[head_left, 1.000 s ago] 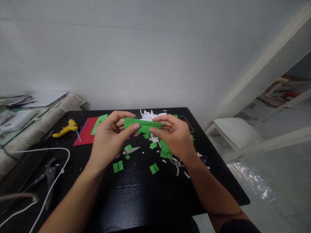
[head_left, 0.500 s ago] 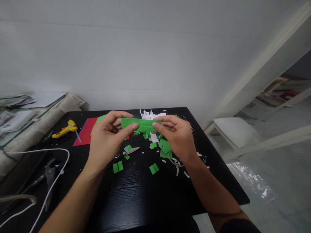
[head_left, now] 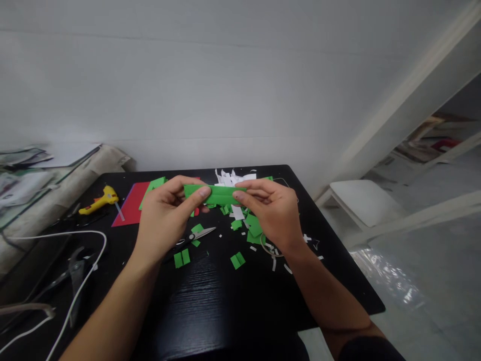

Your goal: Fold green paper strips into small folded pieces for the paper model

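A folded green paper strip (head_left: 217,194) is held level above the black table (head_left: 210,301) by both hands. My left hand (head_left: 165,215) pinches its left end between thumb and fingers. My right hand (head_left: 272,210) pinches the right end the same way. Below the hands lie scissors (head_left: 193,236) and several small green paper pieces (head_left: 237,260). White paper scraps (head_left: 233,178) are heaped behind the strip.
A red paper sheet (head_left: 131,204) and a yellow glue gun (head_left: 98,199) lie at the table's back left. A white cable (head_left: 80,278) and dark pliers (head_left: 77,271) sit on the left. A white chair (head_left: 361,200) stands right of the table.
The strip and both hands have shifted slightly left and up. My left thumb has slid along the strip's top edge.
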Tool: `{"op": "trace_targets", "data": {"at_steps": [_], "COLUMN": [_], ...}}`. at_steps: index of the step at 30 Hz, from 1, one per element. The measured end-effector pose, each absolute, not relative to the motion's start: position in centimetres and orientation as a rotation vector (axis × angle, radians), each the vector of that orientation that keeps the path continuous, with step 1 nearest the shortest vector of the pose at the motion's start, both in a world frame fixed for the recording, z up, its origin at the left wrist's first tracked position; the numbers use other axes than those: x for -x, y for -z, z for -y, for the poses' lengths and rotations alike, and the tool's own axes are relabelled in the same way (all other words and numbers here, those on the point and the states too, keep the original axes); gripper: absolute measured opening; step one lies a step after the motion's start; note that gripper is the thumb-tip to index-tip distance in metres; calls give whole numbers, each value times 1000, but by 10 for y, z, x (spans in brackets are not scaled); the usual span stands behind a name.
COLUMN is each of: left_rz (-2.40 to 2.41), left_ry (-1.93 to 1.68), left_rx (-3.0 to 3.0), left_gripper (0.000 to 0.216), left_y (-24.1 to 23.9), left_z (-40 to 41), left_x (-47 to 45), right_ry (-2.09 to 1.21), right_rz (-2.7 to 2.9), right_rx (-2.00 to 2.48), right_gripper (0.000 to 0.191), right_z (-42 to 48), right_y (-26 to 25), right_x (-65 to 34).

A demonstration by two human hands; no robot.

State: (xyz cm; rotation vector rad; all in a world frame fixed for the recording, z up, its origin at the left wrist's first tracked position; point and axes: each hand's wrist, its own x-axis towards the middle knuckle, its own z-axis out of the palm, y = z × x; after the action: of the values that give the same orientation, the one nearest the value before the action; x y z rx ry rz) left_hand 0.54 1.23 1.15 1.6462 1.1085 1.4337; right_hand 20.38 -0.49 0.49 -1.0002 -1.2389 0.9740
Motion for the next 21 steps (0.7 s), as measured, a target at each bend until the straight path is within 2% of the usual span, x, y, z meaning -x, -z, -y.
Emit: {"op": "trace_targets", "data": {"at_steps": [13,21], "left_rz": [-1131,-1146], "left_ry": [-1463,-1466], "left_rx": [-1638,-1631], "left_gripper": [6,9], "left_y": [-12,-10], "left_z": [-12,-11], "left_x": [-7,-5], "right_ry": [-993,-1085], "right_rz": [1238,1171], "right_rx": [1008,973], "right_gripper": [16,22], "right_z": [4,3], "right_y": [-7,-7], "right_x": [-204,-203]}}
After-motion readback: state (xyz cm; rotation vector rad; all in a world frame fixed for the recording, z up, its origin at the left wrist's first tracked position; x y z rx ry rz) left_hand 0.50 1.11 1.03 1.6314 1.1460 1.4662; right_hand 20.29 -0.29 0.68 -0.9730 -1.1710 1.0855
